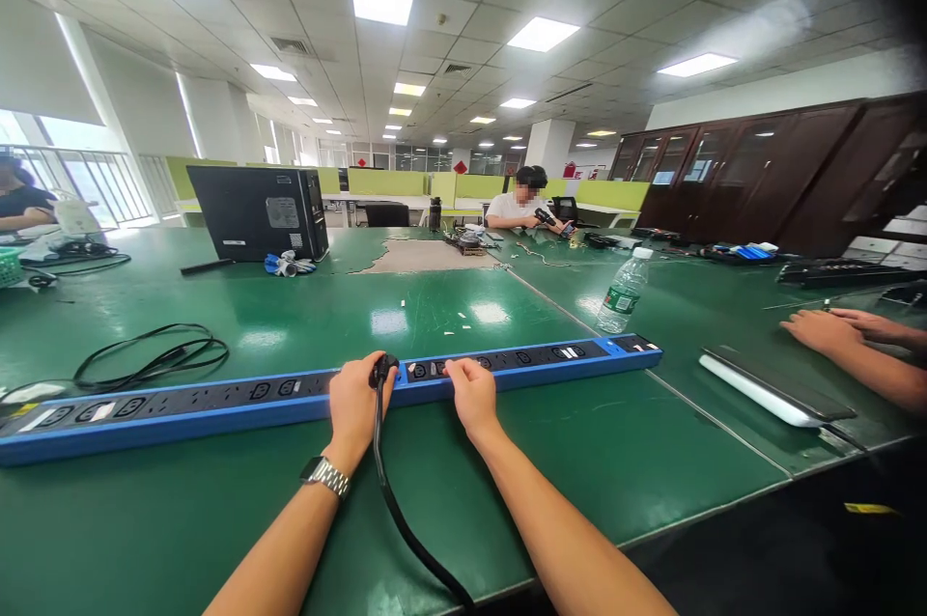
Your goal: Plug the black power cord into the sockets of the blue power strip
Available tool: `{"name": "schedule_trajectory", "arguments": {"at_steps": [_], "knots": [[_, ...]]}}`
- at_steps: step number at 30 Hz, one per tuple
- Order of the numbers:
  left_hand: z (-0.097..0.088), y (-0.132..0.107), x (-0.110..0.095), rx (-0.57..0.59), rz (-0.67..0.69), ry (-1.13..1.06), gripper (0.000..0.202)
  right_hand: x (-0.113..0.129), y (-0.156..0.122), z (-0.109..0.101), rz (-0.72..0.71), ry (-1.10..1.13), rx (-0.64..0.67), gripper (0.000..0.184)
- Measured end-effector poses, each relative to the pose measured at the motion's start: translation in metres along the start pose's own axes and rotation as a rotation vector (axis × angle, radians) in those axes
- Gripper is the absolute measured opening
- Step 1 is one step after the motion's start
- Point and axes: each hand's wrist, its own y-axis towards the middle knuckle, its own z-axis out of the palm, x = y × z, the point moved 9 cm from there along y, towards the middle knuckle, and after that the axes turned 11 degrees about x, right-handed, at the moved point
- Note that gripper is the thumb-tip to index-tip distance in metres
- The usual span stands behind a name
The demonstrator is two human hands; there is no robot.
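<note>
A long blue-edged power strip with black sockets and white labels runs across the green table in front of me. My left hand, wearing a metal-banded watch at the wrist, is closed around a black power plug over the middle of the strip. From the plug a thick black cable hangs down toward the table's front edge. My right hand has its fingers curled and pinched at the strip, just right of the plug. Whatever lies between those fingertips is hidden.
A water bottle stands behind the strip's right end. Right of it lies a black-and-white flat device, near another person's hands. A computer tower, gloves and a coiled cable are on the left. Across the table sits a person.
</note>
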Motion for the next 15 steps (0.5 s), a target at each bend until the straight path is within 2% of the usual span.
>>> {"name": "schedule_trajectory", "arguments": {"at_steps": [9,15], "knots": [[0.003,0.017,0.000,0.229,-0.002,-0.063,0.031,0.003,-0.002,0.007,0.000,-0.009,0.049,0.032],[0.004,0.020,0.014,0.273,-0.043,-0.070,0.029,0.003,-0.002,0.008,-0.010,-0.032,0.062,0.033]]}}
